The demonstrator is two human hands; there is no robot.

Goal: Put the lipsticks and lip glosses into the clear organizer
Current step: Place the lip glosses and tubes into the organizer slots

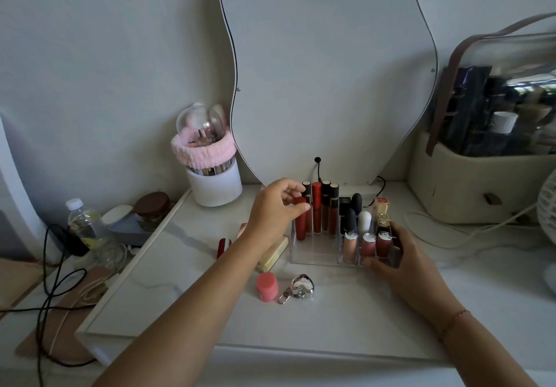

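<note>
Hazard: the left hand point(272, 209), grip pinched on a slim red lip tube point(300, 224), may topple neighbouring tall dark-capped glosses point(329, 209) in the clear acrylic organizer point(313, 255) the right hand point(401, 255) holds.

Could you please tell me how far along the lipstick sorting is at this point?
Mostly done. The clear organizer already holds a row of tall glosses, bullet lipsticks and three pink glosses. The left hand pinches a red gloss tube standing in the left section, while the right hand grips the organizer's front corner. Not yet in: a cream tube, a small red case and a pink jar.
</note>
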